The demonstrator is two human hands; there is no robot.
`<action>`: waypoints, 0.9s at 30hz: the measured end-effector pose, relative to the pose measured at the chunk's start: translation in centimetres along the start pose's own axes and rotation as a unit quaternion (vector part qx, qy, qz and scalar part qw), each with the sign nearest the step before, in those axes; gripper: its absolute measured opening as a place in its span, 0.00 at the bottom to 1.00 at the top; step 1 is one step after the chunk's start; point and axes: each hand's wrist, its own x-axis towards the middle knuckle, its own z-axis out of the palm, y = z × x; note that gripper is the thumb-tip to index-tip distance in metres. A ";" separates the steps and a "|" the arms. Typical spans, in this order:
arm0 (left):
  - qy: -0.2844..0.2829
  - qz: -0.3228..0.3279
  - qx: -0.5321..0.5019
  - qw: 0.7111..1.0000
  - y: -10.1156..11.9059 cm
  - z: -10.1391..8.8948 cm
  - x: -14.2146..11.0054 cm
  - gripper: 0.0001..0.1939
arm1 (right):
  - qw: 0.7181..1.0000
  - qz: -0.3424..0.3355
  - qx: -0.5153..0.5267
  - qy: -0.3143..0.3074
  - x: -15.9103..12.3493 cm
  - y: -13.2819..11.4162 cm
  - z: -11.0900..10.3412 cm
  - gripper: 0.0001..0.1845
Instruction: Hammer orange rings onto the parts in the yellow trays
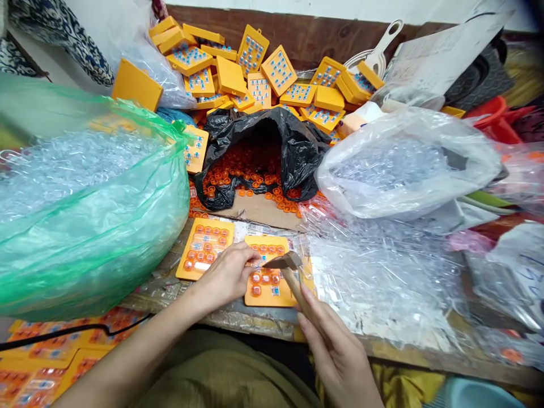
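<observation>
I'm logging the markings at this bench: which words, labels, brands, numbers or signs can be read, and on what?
No text can be read with certainty.
White bag at the right edge: blue handwritten-looking marks, too creased and cut off to read.
White sheet at the upper right: faint marks, too blurred to read.

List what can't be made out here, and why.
All in the head view:
Anything in the grip of the left hand: too small to tell.
Wooden-handled metal hammer: lower handle covered by the right hand.
Crumpled black plastic bag: depths lost in shadow.
Translucent green plastic bag: left side cut by picture edge.
</observation>
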 end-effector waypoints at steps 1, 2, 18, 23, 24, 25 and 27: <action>-0.001 0.001 -0.003 1.000 -0.1 0.0 0.0 0.10 | 1.000 0.004 0.000 0.013 0.0 0.0 0.0 0.32; -0.002 0.003 -0.006 1.000 -0.2 0.0 0.0 0.10 | 1.000 0.008 0.000 0.023 -0.1 0.0 0.0 0.32; -0.005 0.049 -0.025 0.998 -0.5 0.1 -0.5 0.11 | 0.997 -0.010 -0.048 -0.051 -0.5 -0.1 0.0 0.31; 0.023 0.049 -0.043 0.998 -0.7 0.6 -0.6 0.10 | 0.999 -0.019 -0.035 -0.027 -0.3 -0.4 0.1 0.32; 0.028 0.046 -0.048 0.997 -0.7 0.6 -0.7 0.10 | 0.999 -0.017 -0.034 -0.026 -0.4 -0.4 0.1 0.32; 0.031 0.043 -0.052 0.997 -0.7 0.6 -0.7 0.10 | 0.999 -0.015 -0.034 -0.029 -0.4 -0.4 0.2 0.32; 0.036 0.047 -0.049 0.997 -0.7 0.6 -0.7 0.10 | 0.999 -0.013 -0.036 -0.034 -0.5 -0.3 0.3 0.31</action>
